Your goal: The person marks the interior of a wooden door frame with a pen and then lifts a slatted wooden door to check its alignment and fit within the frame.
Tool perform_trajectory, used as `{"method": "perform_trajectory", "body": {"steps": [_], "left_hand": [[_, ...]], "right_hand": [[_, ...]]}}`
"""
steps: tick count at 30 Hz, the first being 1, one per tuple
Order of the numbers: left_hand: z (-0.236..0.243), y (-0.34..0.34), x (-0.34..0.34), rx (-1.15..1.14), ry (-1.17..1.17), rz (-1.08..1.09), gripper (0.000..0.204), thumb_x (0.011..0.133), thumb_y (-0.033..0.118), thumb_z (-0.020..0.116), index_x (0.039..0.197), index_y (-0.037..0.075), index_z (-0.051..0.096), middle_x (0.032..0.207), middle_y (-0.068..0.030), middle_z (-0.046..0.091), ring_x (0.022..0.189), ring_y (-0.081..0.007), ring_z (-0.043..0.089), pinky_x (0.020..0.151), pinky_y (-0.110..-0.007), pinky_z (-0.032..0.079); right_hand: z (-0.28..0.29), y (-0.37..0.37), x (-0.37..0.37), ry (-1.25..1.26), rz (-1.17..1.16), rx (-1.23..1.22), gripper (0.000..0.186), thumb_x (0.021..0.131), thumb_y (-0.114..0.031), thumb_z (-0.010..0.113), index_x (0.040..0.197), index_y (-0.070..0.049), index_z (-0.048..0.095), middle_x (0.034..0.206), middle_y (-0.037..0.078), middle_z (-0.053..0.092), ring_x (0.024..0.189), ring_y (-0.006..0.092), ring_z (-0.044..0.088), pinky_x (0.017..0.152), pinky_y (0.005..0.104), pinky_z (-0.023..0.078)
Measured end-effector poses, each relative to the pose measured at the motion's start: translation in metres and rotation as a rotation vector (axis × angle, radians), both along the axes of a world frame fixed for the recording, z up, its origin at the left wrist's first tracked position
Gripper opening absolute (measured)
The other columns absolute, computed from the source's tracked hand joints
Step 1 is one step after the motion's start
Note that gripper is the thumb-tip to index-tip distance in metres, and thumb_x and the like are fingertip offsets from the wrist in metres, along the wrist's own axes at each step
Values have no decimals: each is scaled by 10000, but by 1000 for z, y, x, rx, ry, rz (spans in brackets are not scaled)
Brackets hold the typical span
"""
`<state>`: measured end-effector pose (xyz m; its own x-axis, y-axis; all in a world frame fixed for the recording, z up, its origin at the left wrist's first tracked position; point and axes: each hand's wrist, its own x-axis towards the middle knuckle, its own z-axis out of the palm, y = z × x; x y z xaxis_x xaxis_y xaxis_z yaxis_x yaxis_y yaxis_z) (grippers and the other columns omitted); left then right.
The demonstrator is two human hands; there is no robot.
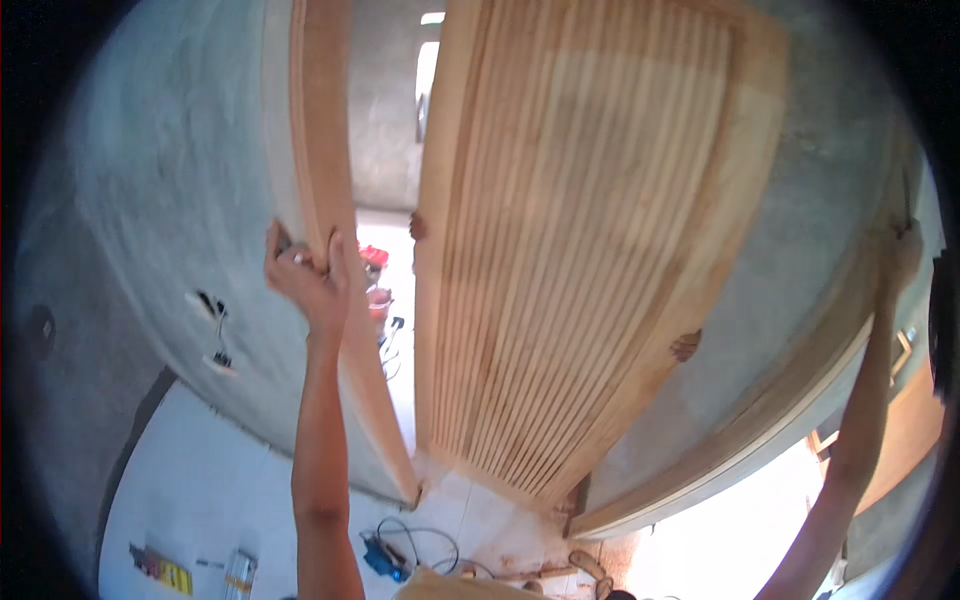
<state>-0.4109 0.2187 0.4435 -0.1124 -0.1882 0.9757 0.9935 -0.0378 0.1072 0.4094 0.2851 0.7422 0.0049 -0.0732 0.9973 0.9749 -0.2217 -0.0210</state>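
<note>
A tall wooden door panel [590, 230] with vertical ribs stands tilted in front of me. Another person's fingers grip it, one hand [417, 226] at its left edge and one hand [686, 346] at its right edge. My left hand [312, 280] is raised against the wooden door frame [325, 120] on the left. Its fingers are curled, with the thumb along the wood; a small greyish thing may be between them. Far right, my right hand [903, 250] is lifted and closed around a thin dark stick-like thing [908, 195], blurred, beside the wall.
A blue corded power tool [385, 560] lies on the floor, its cable looped. Left of it are a yellow package [175, 575] and a pale box [240, 575]. Sandals [590, 570] lie near the door's foot. Wires hang from the left wall's socket opening [215, 305]. Red items [373, 257] show through the gap.
</note>
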Motion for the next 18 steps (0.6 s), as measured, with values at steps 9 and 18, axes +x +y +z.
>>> {"method": "perform_trajectory", "body": {"steps": [9, 18], "left_hand": [[7, -12, 11, 56, -71, 14, 394, 854, 261, 733, 917, 44, 411, 1370, -295, 418, 1309, -422, 386, 1013, -505, 275], [7, -4, 9, -1, -71, 85, 406, 860, 300, 726, 911, 79, 390, 1359, -260, 447, 1315, -383, 392, 1002, -510, 257]], "right_hand": [[-9, -28, -73, -4, 64, 180, 210, 861, -180, 546, 1006, -29, 528, 974, 175, 594, 989, 368, 558, 823, 466, 452], [-20, -22, -83, 59, 39, 108, 201, 899, -183, 519, 1021, -25, 540, 1003, 169, 608, 1025, 343, 567, 843, 444, 463]]}}
